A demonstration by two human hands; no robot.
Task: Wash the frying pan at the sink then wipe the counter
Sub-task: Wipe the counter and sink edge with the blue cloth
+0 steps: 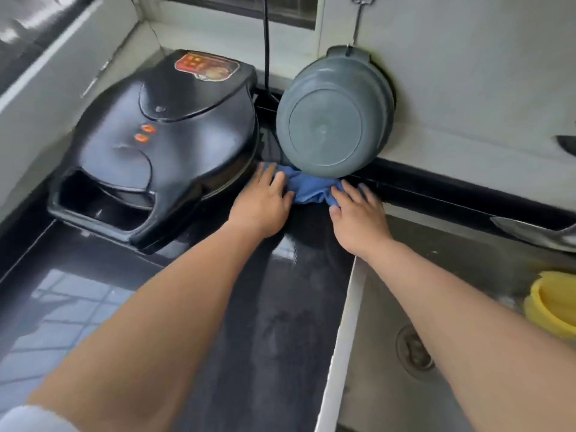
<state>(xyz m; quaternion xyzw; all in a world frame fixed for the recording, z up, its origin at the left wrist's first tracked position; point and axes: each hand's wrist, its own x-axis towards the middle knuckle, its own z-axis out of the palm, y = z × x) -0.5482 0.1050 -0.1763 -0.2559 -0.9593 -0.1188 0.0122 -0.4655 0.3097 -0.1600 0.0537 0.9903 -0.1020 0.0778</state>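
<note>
Your left hand (260, 199) and right hand (358, 210) both pressed on the blue cloth (307, 187) at the back of the black counter (274, 307), fingers fairly straight over it, gripping nothing. The grey frying pan (333, 112) hung on the wall, bottom outward, just above the cloth. The electric griddle (165, 141) sat at the counter's back left corner, the sink (436, 307) to its right.

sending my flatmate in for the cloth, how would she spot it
Find the black counter left of the steel sink. At its back, below the hanging grey frying pan, lies the cloth. It is the only blue thing, crumpled.
</note>
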